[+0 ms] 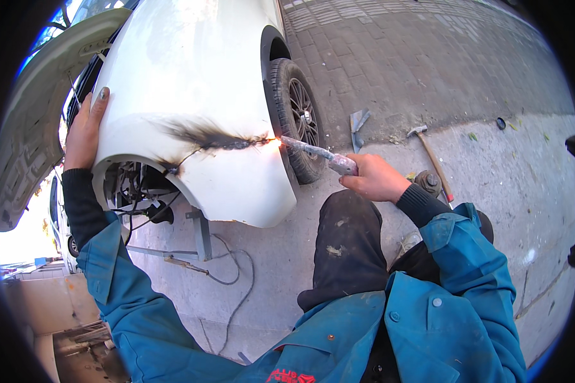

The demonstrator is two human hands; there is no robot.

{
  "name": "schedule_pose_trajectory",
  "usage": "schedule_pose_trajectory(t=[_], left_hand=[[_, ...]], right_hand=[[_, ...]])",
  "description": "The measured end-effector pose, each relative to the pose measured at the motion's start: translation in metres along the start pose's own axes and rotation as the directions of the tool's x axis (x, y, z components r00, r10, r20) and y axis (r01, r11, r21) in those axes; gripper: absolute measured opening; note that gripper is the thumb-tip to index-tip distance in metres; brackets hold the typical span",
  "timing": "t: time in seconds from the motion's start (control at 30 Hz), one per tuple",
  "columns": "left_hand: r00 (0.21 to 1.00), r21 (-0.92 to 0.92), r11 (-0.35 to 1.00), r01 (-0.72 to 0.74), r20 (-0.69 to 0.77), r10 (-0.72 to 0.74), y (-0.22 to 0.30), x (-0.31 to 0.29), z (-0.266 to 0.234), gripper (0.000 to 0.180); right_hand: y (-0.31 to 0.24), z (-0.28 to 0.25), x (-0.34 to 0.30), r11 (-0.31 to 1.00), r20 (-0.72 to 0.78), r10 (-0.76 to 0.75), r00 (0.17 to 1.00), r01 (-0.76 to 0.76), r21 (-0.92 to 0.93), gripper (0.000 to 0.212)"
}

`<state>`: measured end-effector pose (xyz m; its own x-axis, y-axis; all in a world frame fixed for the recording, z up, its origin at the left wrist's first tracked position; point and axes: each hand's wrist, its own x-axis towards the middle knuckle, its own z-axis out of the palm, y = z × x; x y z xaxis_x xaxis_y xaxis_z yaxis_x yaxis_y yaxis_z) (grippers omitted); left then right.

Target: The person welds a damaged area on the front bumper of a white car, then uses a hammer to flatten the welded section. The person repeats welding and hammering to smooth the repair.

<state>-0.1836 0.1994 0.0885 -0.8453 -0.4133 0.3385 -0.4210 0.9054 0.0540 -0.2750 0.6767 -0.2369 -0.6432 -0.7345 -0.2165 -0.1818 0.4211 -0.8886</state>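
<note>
A white car body panel fills the upper middle, with a black soot streak running across it beside a wheel. In my right hand is a slim tool with a worn pinkish handle; my fingers are closed round it. Its far end meets the panel's edge, where a small orange flame or glow burns at the end of the streak. My left hand lies along the panel's left edge, fingers stretched upward against it. Its thumb is hidden.
Wires show inside the panel's rounded opening. The raised hood stands at left. A corded tool lies on the ground by a metal stand. Right of the wheel are a bent metal piece and a hammer.
</note>
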Motion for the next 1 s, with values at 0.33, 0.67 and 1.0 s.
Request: schedule_pose_trajectory(t=[0.33,0.67,1.0], left_hand=[[1.000,0.023,1.000,-0.002,0.001,0.002,-0.0062,0.0020,0.0014,0.097],[1.000,0.004,1.000,-0.018,-0.004,0.018,-0.0031,0.0015,0.0011,0.095],[1.000,-0.029,1.000,-0.003,-0.013,0.003,-0.0006,-0.0009,0.0032,0.098]], right_hand=[[-0.0008,0.0009,0.0019,1.000,0.009,0.022,1.000,-0.022,-0.011,0.029],[-0.0024,0.0009,-0.0003,1.000,0.016,0.016,1.000,-0.016,-0.025,0.029],[-0.0046,0.0007,-0.0014,0.999,0.021,0.019,1.000,-0.018,-0.036,0.030]])
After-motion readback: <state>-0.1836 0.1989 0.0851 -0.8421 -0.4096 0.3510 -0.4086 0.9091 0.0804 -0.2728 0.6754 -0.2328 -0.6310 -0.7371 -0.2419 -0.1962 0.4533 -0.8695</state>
